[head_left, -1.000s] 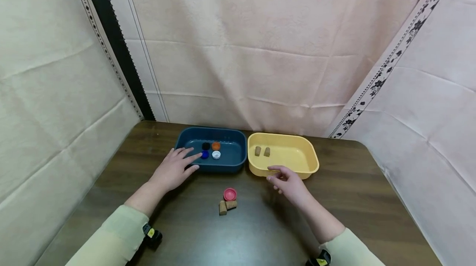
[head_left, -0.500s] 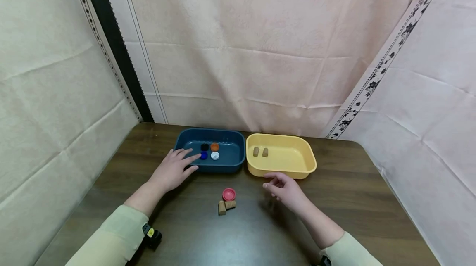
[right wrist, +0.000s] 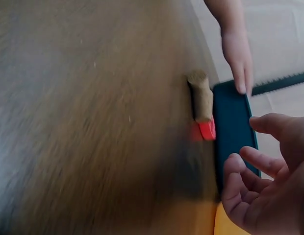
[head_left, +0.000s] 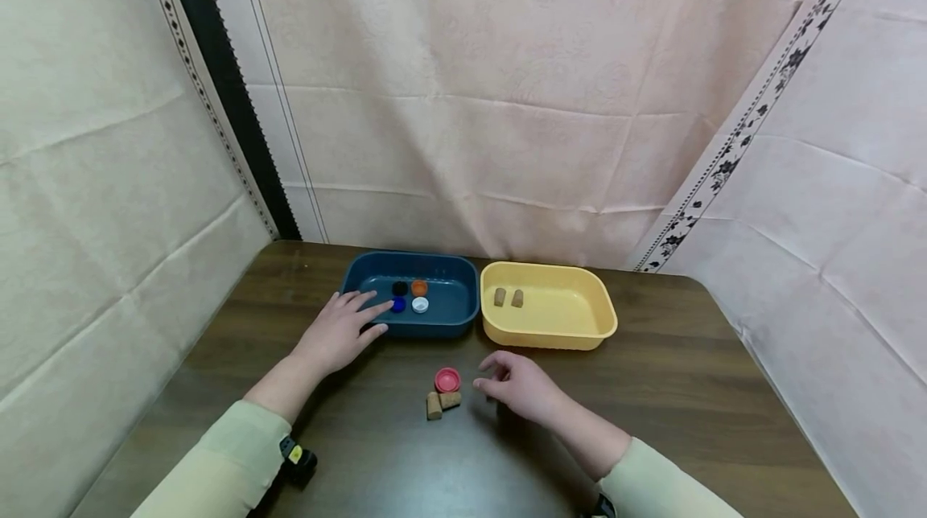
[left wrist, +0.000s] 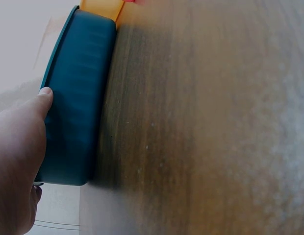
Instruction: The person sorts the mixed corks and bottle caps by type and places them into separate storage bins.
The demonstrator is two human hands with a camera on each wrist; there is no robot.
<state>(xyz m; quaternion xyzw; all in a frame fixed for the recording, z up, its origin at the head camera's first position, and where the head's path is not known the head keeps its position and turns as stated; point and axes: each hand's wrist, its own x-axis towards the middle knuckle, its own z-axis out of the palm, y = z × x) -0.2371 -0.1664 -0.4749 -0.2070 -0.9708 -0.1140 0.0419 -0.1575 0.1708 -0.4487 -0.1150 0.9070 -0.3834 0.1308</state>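
My left hand (head_left: 339,333) lies over the near left rim of the dark blue tray (head_left: 452,269), fingers spread, thumb at the rim in the left wrist view. Black, orange, white and blue bottle caps lie in that tray, the blue cap (head_left: 398,305) by my fingertips. My right hand (head_left: 523,388) hovers right of a red bottle cap (head_left: 447,380) and two corks (head_left: 434,406), touching none of them. Its thumb and index finger are apart, with nothing between them; the other fingers bend loosely in the right wrist view.
A yellow tray (head_left: 572,305) stands close to the blue one's right side, with two corks (head_left: 508,298) inside. Both trays sit toward the back of a brown wooden table (head_left: 688,389). Pale cloth (head_left: 463,100) hangs behind and at the sides.
My right hand has moved from above the yellow tray's front rim, leftward and toward me, to near the red bottle cap. The left hand stays in place.
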